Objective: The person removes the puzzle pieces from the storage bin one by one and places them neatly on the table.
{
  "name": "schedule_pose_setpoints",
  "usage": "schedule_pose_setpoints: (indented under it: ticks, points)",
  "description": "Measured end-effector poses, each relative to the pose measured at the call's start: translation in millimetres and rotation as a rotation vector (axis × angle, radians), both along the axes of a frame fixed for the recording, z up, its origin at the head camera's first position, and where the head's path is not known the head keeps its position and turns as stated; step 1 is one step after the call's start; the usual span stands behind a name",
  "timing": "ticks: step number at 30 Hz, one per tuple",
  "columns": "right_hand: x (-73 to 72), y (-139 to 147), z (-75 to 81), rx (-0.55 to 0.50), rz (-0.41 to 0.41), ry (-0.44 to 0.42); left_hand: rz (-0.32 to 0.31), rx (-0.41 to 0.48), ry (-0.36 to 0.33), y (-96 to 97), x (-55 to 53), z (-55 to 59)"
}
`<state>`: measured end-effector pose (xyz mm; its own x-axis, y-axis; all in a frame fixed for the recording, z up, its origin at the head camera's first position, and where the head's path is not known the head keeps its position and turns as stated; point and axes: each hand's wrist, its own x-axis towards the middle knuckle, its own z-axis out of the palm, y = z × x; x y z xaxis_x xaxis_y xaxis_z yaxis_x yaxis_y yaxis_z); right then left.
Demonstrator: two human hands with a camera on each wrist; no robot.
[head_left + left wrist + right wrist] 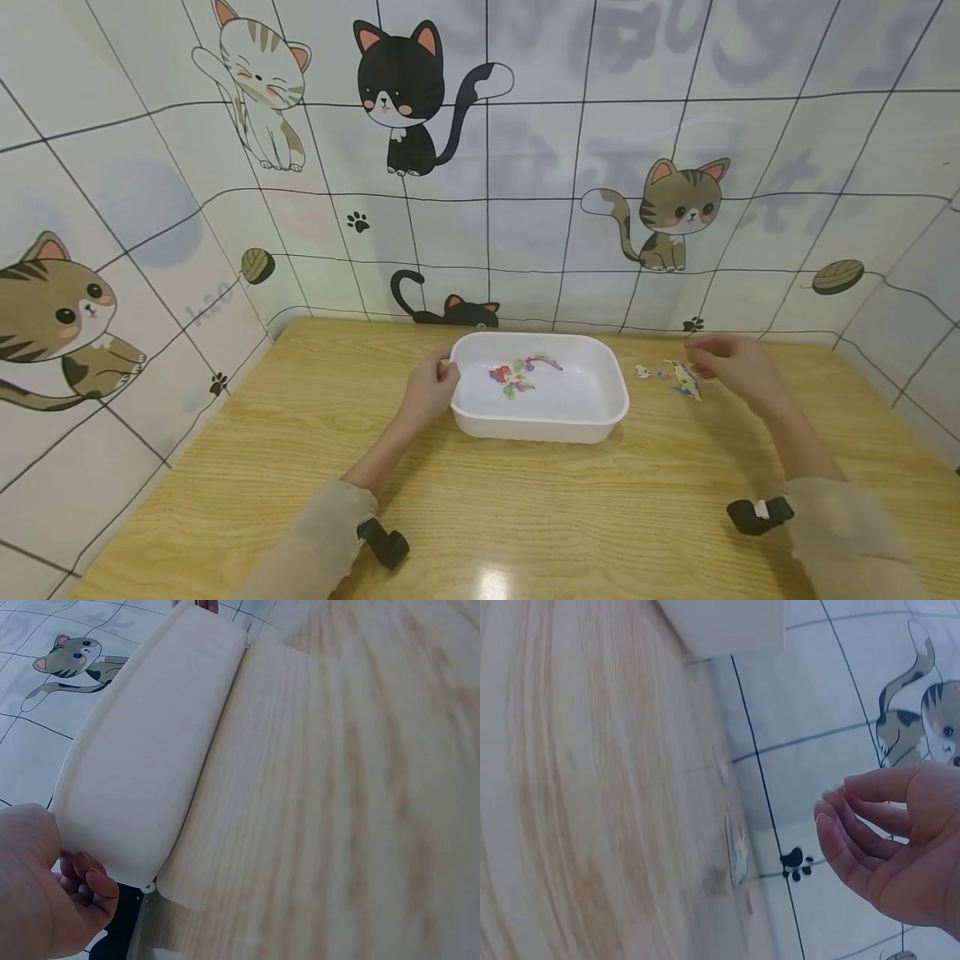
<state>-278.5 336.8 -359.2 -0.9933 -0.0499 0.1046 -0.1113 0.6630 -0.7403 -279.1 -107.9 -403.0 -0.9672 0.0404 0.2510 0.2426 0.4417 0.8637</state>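
A white plastic tub stands on the wooden table, holding several small colorful cut-out pieces on its floor. My left hand grips the tub at its left end, and the left wrist view shows the fingers curled at the rim. To the right of the tub lies a yellow and blue cut-out, with a smaller yellowish one nearer the tub. Just right of these, my right hand hovers with fingers and thumb loosely bent; in the right wrist view nothing shows between them.
The table reaches back to a hanging sheet printed with cartoon cats and grid lines, which also runs along both sides. A dark strap-on device sits at the left wrist and another at the right.
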Motion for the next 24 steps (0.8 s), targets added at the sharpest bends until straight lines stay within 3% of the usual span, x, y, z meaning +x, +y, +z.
schedule_pose_setpoints:
  ticks: [12, 24]
  points:
    - [10.4, -52.8, 22.0, 0.013, 0.073, 0.063, 0.001, 0.0, -0.003, 1.0, 0.0, -0.4]
    - [1.8, -103.9, 20.0, -0.021, 0.167, 0.087, 0.002, -0.001, -0.02, 1.1, 0.7, 0.2]
